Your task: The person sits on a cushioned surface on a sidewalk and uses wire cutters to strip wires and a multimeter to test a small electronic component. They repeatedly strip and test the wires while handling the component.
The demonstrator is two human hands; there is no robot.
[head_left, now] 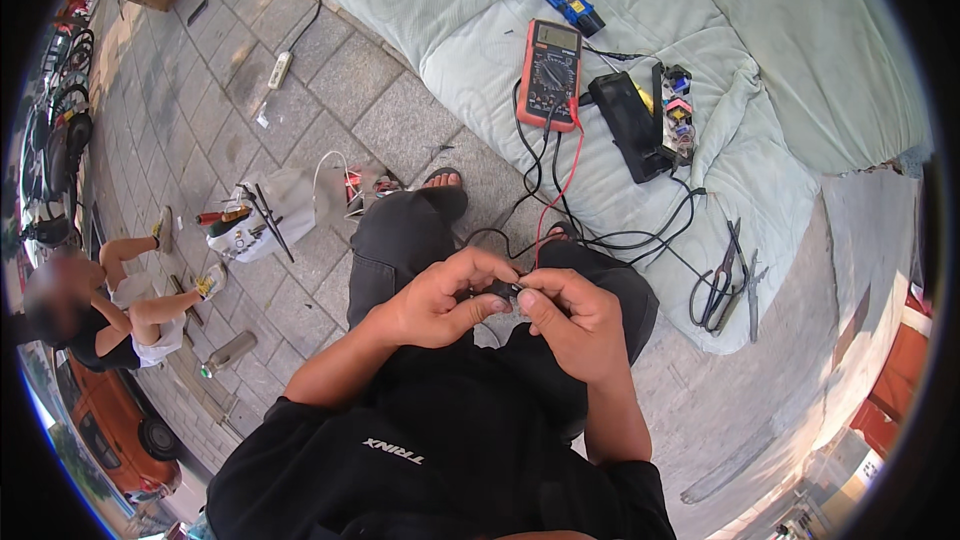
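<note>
A pale green quilt (460, 30), a red multimeter (549, 77), a small black part (506, 289).
The multimeter lies near the quilt's left edge, its red lead (582, 140) running past that edge toward the person. Dark and stubby, its detail too small to tell, the small black part is above the lap, between left hand (440, 300) and right hand (580, 318), both pinching it, thumbs and forefingers nearly together.
</note>
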